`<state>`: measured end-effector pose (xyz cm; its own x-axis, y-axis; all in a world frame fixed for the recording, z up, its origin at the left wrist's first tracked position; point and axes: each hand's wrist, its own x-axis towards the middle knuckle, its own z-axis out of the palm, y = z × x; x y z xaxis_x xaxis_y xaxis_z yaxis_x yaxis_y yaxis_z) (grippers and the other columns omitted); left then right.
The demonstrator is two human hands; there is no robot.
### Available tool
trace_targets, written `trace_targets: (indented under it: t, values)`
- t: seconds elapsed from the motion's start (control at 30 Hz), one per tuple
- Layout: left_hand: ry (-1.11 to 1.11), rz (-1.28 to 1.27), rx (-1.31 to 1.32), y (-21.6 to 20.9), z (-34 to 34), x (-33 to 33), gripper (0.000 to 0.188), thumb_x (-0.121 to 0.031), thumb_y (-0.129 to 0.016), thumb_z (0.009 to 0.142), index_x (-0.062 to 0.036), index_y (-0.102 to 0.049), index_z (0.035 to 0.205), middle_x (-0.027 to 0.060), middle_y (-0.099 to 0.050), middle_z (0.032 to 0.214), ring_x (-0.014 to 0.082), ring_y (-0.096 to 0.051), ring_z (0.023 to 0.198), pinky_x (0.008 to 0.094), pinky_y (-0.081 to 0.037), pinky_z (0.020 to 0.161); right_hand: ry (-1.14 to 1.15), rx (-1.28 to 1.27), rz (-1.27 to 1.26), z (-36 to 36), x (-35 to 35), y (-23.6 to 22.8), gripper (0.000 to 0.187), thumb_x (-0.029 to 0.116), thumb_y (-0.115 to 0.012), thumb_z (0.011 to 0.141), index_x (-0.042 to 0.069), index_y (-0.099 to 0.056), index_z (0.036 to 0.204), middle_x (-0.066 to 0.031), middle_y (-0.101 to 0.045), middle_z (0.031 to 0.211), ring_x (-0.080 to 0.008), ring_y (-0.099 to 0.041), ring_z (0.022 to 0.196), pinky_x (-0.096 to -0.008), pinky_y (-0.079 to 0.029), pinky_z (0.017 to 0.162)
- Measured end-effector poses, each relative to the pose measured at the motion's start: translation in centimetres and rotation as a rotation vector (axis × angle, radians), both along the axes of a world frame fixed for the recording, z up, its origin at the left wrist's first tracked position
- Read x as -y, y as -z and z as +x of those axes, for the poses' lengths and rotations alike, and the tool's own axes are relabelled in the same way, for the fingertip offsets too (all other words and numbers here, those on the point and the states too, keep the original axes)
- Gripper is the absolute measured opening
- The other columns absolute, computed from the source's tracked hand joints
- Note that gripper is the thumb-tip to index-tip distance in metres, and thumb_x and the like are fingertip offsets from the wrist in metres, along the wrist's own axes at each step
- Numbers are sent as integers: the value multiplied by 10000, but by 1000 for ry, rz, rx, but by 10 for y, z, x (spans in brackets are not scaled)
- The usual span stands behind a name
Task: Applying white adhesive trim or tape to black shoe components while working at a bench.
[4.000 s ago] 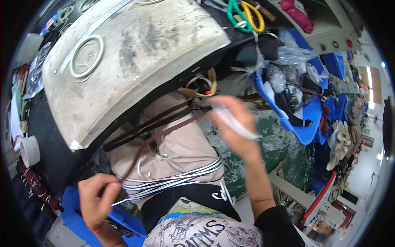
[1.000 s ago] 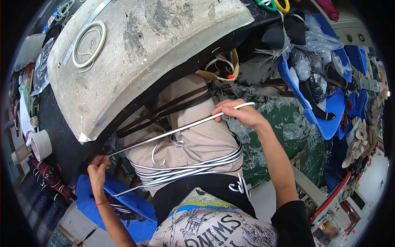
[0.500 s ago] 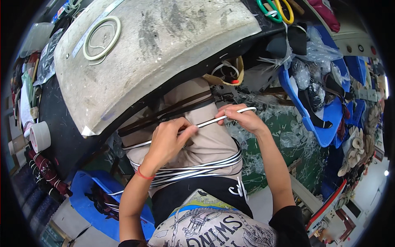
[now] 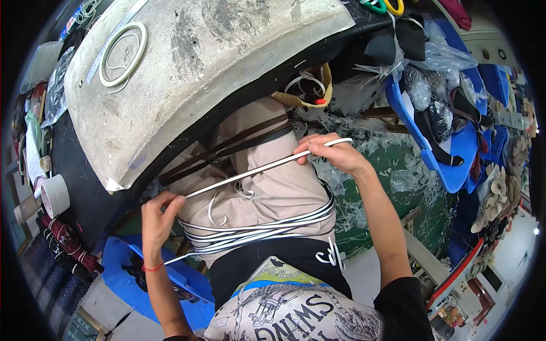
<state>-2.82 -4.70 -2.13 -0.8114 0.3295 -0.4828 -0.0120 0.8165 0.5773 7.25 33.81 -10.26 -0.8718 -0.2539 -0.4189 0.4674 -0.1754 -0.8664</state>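
Observation:
A narrow white strip point(image 4: 250, 172) is stretched taut above my lap, running from lower left to upper right. My left hand point(image 4: 161, 217) pinches it at the lower end, thumb against fingers, beside my left thigh. My right hand point(image 4: 333, 154) grips the other end over my right knee, and a short tip sticks out past the fingers. Several black and white strips point(image 4: 259, 232) lie across my upper thighs. Brown and black strips point(image 4: 233, 142) cross my knees. A loose thin white curl point(image 4: 215, 209) rests on my light trousers below the taut strip.
A worn grey board point(image 4: 210, 68) on the black bench ahead carries a pale ring-shaped roll point(image 4: 124, 55). Blue bins stand at the right point(image 4: 424, 145) and lower left point(image 4: 122, 287), holding materials. Clear plastic scraps point(image 4: 392, 170) litter the green floor. A yellowish pouch point(image 4: 310, 94) hangs beneath the bench edge.
My left hand has moved left and slightly down, away from the right hand. A longer stretch of white strip now shows between them. My right hand has risen slightly.

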Motion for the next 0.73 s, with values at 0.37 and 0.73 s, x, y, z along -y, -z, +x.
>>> trace_targets:
  t: [0.37,0.73]
  values:
    - [-346,-507,-240,37,18,192,172,-137,-606,840,9,-656,915,119,-632,681,191,-608,610,334,-473,593,16,46,-10,0,1,-5,375,288,-528,933,-52,-659,1025,-128,-652,912,-191,-610,906,-332,-428,884]
    - [283,113,-492,-3,22,-102,134,-186,-620,862,-63,-609,812,129,-593,741,313,-603,731,385,-461,651,57,97,-32,3,3,0,372,345,-535,924,18,-684,1020,-76,-684,883,-131,-590,876,-255,-410,790]
